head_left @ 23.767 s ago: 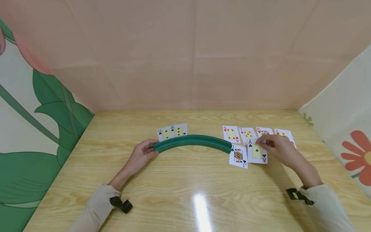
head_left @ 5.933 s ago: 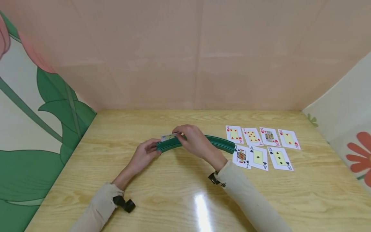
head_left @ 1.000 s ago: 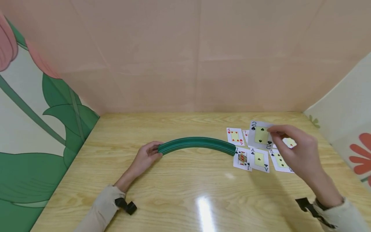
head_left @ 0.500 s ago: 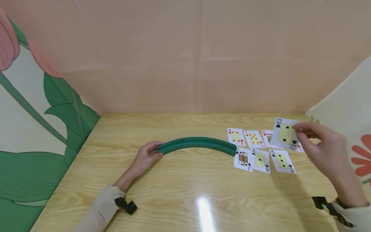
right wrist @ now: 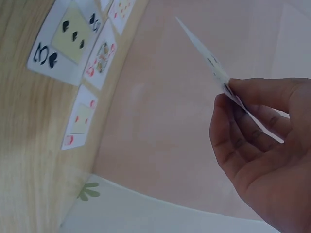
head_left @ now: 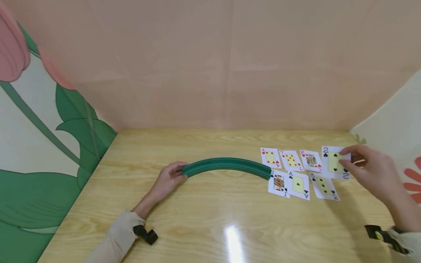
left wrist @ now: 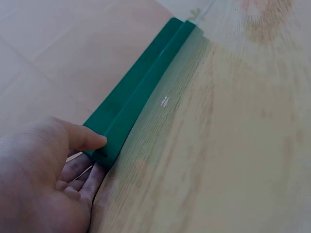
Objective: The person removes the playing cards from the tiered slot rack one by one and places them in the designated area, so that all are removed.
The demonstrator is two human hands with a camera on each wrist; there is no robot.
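My left hand (head_left: 167, 180) grips the left end of a green curved playing card holder (head_left: 227, 163), thumb on its front face in the left wrist view. The holder's slot bears no cards. Over the right side of the table, my right hand (head_left: 375, 171) pinches the two of spades (head_left: 330, 157) between thumb and fingers. In the right wrist view that card (right wrist: 204, 51) is seen nearly edge-on, raised off the table. It covers the two of hearts (right wrist: 80, 119) in the head view and overlaps the top of the three of spades (head_left: 325, 187).
In the back row lie the four of hearts (head_left: 270, 157), seven of diamonds (head_left: 291, 160) and king of hearts (head_left: 310, 160). The jack of spades (head_left: 279, 183), by the holder's right end, and ace of clubs (head_left: 298, 185) lie in front. A pink backdrop (head_left: 223, 73) rises behind the table.
The ace of clubs and three of spades were laid in the front row. My right hand took the two of spades from the holder, carried it right and lowered it. The left hand kept its grip.
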